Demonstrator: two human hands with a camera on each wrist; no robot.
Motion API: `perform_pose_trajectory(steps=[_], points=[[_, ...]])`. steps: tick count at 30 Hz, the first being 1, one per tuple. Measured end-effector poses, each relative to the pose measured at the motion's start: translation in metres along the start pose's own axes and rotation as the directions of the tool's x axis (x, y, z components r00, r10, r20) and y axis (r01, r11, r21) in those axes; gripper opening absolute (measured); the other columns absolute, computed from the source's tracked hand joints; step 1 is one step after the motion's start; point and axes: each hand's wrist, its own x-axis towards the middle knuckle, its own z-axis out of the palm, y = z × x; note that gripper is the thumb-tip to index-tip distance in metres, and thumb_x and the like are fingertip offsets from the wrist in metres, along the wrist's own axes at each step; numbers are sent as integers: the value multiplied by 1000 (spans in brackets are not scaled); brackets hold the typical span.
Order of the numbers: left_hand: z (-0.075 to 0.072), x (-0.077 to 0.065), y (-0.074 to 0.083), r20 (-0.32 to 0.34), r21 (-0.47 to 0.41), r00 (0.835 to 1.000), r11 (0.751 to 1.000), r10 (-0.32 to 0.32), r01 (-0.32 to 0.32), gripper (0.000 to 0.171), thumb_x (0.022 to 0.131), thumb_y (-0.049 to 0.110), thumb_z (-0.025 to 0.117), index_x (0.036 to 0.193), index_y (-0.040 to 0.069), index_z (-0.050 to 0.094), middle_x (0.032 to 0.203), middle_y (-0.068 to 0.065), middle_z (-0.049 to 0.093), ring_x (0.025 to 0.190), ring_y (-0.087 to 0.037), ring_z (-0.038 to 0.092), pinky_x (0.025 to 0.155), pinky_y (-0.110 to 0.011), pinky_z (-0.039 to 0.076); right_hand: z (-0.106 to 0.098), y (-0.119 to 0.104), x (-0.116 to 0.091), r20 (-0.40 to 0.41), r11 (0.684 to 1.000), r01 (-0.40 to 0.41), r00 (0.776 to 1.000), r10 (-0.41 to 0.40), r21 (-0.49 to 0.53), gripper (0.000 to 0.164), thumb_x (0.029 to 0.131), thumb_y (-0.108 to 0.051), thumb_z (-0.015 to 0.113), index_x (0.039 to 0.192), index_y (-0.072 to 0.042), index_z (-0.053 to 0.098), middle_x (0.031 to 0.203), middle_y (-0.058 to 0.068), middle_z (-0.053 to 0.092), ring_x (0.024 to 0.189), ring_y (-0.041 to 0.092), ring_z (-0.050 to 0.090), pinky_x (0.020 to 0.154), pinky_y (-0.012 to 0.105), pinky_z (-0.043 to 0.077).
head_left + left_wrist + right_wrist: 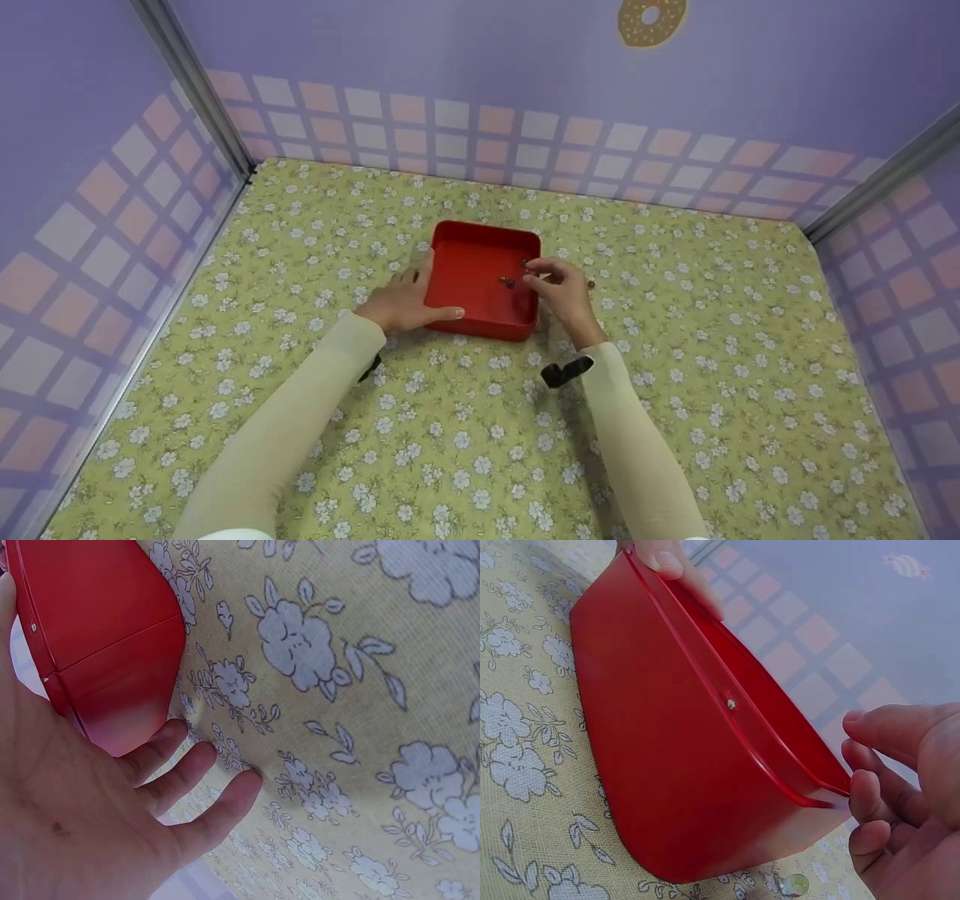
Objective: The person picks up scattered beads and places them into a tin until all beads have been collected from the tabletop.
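A red box [480, 281] with an open top stands on the flowered cloth. Inside, close to its right wall, lie a few small marbles [510, 283], one dark and one yellowish. My left hand [405, 300] grips the box's left front corner, its thumb over the rim and its other fingers outside. In the left wrist view those fingers [202, 795] spread down beside the wall. Over the right rim, my right hand [559, 289] has loosely bent fingers, with nothing visible between them. Another marble [795, 885] lies on the cloth outside the box, beyond the right hand.
A flowered cloth [465, 420] covers the table. Purple walls with pink and white squares [450, 142] enclose it at the back and both sides, with metal posts [202, 82] at the corners. A black wrist mount [566, 371] juts from the right sleeve.
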Motion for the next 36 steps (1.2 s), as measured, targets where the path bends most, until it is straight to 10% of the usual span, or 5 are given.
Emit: perform_pose_trajectory(steps=[12,25,36], points=[[1,1,0,-9,20,1000,1000,1,0,119,74,87,44,152,27,-21,164,-14,6,149,-40,14,112,-62,28,-2,-1,-4,-9,999,-9,1000,9,39,26,90,-16,70,113,-4,69,106,4,67,88,36,58,84,52,52],[2,2,-1,-1,0,1000,1000,-11,11,119,73,87,46,151,31,-24,164,-13,6,149,-40,12,112,-62,27,-13,-5,-5,-29,999,33,999,-33,24,31,90,-18,69,116,0,67,107,8,68,96,47,57,85,55,51],[1,0,0,-7,-6,1000,1000,-8,8,122,70,91,43,152,30,-23,164,-14,5,149,-42,13,111,-64,29,-23,-12,-7,-53,1000,17,998,-17,0,27,89,-16,70,112,-1,69,110,17,67,78,11,58,75,32,52]])
